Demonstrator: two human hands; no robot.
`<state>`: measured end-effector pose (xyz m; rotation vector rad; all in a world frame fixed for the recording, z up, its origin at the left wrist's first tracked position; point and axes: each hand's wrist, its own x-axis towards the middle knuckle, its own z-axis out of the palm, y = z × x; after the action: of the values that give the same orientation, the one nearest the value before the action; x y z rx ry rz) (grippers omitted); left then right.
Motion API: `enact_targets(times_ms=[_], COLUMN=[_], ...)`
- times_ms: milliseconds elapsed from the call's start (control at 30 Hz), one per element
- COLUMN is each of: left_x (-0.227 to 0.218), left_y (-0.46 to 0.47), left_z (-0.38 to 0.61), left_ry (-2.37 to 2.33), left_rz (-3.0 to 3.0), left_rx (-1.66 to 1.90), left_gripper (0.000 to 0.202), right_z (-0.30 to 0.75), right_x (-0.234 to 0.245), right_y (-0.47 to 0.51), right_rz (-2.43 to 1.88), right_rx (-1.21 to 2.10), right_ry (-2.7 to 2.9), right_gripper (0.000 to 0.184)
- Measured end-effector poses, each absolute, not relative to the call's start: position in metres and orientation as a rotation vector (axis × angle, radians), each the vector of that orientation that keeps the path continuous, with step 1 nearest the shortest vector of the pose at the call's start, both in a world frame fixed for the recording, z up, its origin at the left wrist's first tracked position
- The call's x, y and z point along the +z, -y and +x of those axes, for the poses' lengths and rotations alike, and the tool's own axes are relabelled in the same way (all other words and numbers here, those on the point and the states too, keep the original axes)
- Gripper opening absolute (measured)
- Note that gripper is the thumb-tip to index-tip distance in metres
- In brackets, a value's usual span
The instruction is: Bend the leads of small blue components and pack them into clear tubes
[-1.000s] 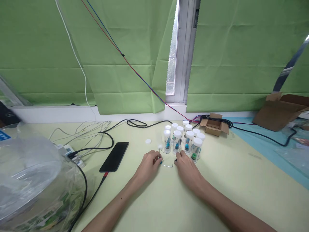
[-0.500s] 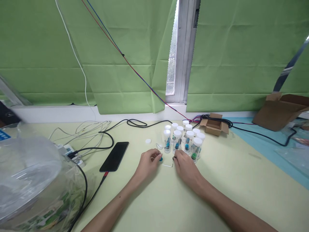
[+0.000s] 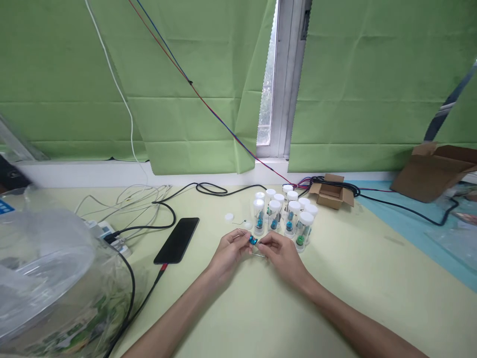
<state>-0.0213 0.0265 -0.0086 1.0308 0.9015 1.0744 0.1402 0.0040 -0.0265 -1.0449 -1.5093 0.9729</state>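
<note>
My left hand [image 3: 231, 252] is closed in a pinch on a small shiny blue spool-shaped part [image 3: 253, 240], held above the table. A thin wire seems to run from that hand toward the white caps. Close on its right, my right hand [image 3: 282, 252] pinches a small dark piece [image 3: 260, 242], mostly hidden by the fingertips. Below the fingers lies a thin L-shaped metal key [image 3: 258, 255], partly covered. Just beyond my right hand stand several clear tubes [image 3: 274, 219] with white lids and blue or green parts inside.
Left of my hands lies a black phone [image 3: 177, 241] on a cable. A power strip [image 3: 108, 236] and a large clear plastic bag [image 3: 63, 278] are farther left. Loose white lids [image 3: 229, 217] lie behind my left hand. A small cardboard box [image 3: 331, 194] sits behind the tubes.
My left hand has lifted and turned the blue part into fuller view. My right hand has moved left with the dark piece, bringing it close to the blue part.
</note>
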Motion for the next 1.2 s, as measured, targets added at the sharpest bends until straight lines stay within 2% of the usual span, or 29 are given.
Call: enact_targets(times_ms=[500,967,1200], left_x=[-0.0135,-0.0135,-0.0178], left_y=[-0.0263,-0.0282,-0.0278], left_z=[-0.0235,-0.0235,-0.0227], left_ry=[-0.845,-0.886,-0.821], left_rz=[1.108,1.261,1.228], left_rx=[1.057,1.079,1.116], left_gripper=[0.017,0.023,0.02], right_z=[0.1402,0.1417,0.1415], right_x=[-0.028,-0.0274,-0.0275], right_y=[-0.0054,-0.0041,-0.0055], right_rz=[-1.021,-1.017,-0.939], right_rx=[1.034,0.949,1.027], right_ry=[1.47,1.496,1.391], right_gripper=[0.017,0.018,0.019])
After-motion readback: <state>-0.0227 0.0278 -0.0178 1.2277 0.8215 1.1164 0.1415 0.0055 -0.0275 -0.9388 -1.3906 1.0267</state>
